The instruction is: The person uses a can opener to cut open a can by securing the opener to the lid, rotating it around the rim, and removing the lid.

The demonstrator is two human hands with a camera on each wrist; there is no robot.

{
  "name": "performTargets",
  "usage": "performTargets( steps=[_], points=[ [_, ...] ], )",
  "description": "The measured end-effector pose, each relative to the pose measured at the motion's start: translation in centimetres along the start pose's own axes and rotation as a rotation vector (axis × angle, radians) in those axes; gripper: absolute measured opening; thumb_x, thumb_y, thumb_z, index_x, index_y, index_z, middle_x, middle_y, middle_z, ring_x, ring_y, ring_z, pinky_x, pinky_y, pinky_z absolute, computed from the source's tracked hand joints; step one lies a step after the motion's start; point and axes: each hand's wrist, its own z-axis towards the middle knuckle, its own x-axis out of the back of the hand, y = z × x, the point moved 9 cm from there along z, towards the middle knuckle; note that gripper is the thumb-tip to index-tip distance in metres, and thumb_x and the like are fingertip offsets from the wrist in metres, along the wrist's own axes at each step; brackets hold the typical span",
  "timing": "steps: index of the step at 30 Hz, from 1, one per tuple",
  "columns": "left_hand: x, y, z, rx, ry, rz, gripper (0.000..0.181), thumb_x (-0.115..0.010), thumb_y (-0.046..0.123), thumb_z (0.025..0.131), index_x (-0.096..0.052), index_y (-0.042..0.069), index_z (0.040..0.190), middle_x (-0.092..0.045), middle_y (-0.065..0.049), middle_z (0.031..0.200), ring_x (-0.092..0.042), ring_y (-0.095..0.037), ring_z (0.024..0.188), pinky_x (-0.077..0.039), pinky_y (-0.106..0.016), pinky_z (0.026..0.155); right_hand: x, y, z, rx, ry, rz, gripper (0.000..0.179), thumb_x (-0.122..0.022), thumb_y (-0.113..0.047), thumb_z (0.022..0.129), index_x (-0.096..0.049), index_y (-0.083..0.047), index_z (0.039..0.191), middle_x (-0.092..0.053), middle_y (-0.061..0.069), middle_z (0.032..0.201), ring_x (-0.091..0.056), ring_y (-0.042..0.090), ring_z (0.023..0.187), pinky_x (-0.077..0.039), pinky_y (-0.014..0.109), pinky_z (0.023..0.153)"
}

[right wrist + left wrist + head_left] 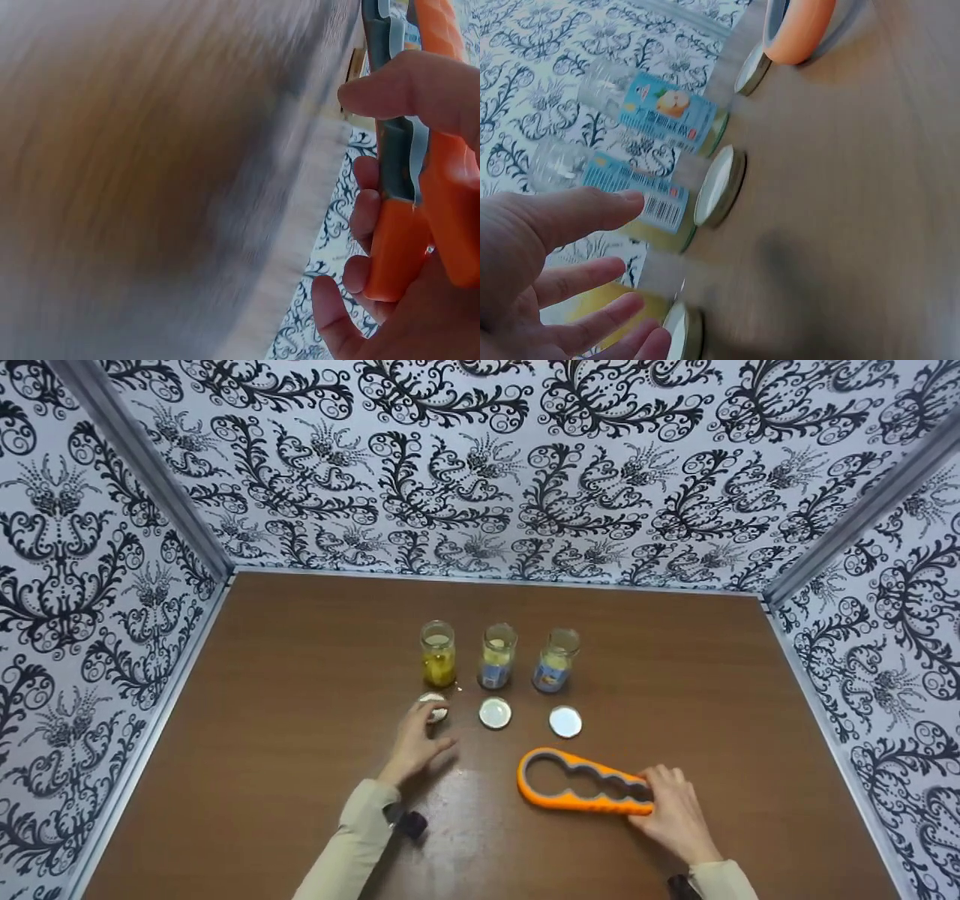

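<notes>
My left hand [412,742] hovers with parted, relaxed fingers at the left lid [431,697], partly covering it in the head view. In the left wrist view nothing lies between the thumb and the fingers. My right hand [675,814] grips one end of an orange jar opener [566,802] with grey scalloped inner edges. Its thumb [405,86] lies on one side, fingers on the other. Behind the lids stand three lidless glass jars: the left jar [439,664] with yellow contents, the middle jar [495,667] and the right jar [553,671] with blue labels.
A middle lid [495,713] and a right lid [565,721] lie in front of their jars on the brown table [315,675]. Patterned wall panels [480,472] enclose the table at the back and both sides.
</notes>
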Motion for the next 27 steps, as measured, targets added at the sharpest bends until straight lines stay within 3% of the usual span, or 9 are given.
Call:
performTargets(
  steps=[5, 12, 21, 27],
  points=[
    [2.0, -1.1, -1.0, 0.056, 0.023, 0.036, 0.047, -0.081, 0.001, 0.070, -0.061, -0.002, 0.112, -0.058, -0.021, 0.107, -0.056, -0.041, 0.101, -0.043, -0.053, 0.089, -1.0, -0.8, 0.4, 0.009, -0.091, -0.004, 0.051, -0.082, -0.007, 0.057, -0.062, -0.003, 0.103, -0.057, 0.008, 0.099, -0.047, 0.032, 0.092, -0.038, 0.048, 0.076],
    [4.0, -2.3, -2.0, 0.095, 0.059, 0.010, 0.046, -0.079, -0.003, 0.071, -0.061, -0.004, 0.113, -0.059, -0.025, 0.107, -0.058, -0.043, 0.101, -0.043, -0.055, 0.090, -2.6, -2.1, 1.1, 0.057, -0.215, -0.002, 0.055, -0.080, -0.009, 0.063, -0.061, -0.003, 0.115, -0.055, 0.006, 0.103, -0.047, 0.031, 0.097, -0.037, 0.049, 0.081],
    [4.7, -3.4, -2.7, 0.134, 0.072, -0.040, 0.044, -0.080, -0.001, 0.074, -0.062, -0.002, 0.113, -0.062, -0.024, 0.108, -0.060, -0.040, 0.101, -0.049, -0.053, 0.081, -3.1, -2.6, 1.2, 0.070, -0.195, 0.076, 0.057, -0.081, -0.001, 0.066, -0.061, -0.002, 0.119, -0.057, 0.007, 0.107, -0.050, 0.030, 0.100, -0.043, 0.050, 0.084],
    [4.7, -4.0, -3.3, 0.157, 0.078, -0.037, 0.043, -0.079, 0.000, 0.075, -0.061, -0.003, 0.113, -0.063, -0.023, 0.108, -0.060, -0.039, 0.101, -0.050, -0.050, 0.080, -2.7, -2.5, 0.8, 0.031, -0.195, 0.104, 0.059, -0.082, -0.002, 0.069, -0.059, -0.004, 0.123, -0.058, 0.011, 0.115, -0.052, 0.036, 0.108, -0.041, 0.056, 0.088]
  ],
)
